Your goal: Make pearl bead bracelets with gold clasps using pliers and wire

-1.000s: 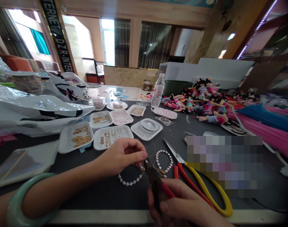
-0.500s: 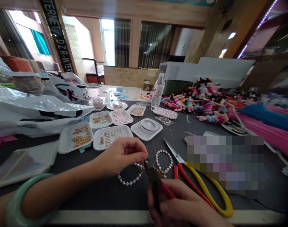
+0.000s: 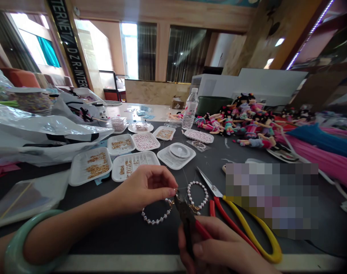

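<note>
My left hand (image 3: 154,186), with a green bangle (image 3: 33,243) on its wrist, pinches something tiny at the thumb and fingertips; its kind cannot be made out. Right at those fingertips are the dark jaws of a pair of red-handled pliers (image 3: 186,217). The pliers' handles are in my closed right hand (image 3: 213,243). Below my left fingers a white beaded bracelet (image 3: 156,222) curves on the dark mat, its gold clasp end close to the plier jaws. A second beaded bracelet (image 3: 197,196) lies just right of the pliers.
Scissors (image 3: 241,220) with red and yellow handles lie open at the right. White trays (image 3: 90,167) of beads and gold findings spread beyond my left hand. Farther back stand a water bottle (image 3: 190,108) and a heap of dolls (image 3: 247,118). Plastic bags (image 3: 48,133) cover the left side.
Both hands stay almost in place. The plier jaws have turned slightly at the left fingertips.
</note>
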The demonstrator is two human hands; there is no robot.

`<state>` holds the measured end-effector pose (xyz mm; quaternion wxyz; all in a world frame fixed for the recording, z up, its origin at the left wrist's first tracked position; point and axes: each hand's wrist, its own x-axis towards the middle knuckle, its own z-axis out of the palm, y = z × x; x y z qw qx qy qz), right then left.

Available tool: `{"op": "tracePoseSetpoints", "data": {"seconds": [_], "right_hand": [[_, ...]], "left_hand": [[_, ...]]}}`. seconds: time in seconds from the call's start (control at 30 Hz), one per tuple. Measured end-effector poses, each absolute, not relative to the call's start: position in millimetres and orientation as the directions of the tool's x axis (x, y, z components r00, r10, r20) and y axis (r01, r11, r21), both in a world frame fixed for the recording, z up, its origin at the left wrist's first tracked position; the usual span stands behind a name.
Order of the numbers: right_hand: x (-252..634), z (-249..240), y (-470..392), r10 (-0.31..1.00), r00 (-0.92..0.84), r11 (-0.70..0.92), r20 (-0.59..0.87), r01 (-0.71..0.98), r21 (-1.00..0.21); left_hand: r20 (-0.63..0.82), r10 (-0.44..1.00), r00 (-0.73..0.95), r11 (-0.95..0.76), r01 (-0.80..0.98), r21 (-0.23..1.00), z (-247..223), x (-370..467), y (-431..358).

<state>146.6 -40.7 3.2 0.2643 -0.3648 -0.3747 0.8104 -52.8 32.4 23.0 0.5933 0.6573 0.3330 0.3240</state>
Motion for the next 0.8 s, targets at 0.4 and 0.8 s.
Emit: {"op": "tracePoseSetpoints", "data": {"seconds": [0.4,0.8], "right_hand": [[145.9,3.7,-41.4,0.703,-0.605,-0.572,-0.375,-0.167,-0.803],[146.6,14.8,-40.8,0.68,-0.553,-0.585,-0.481,-0.014,-0.811]], "left_hand": [[0.136,0.774,0.618,-0.271,0.13,0.954,32.4,-55.7,29.8],[0.215,0.729,0.65,-0.483,0.265,0.835,40.5,-61.7,30.1]]}}
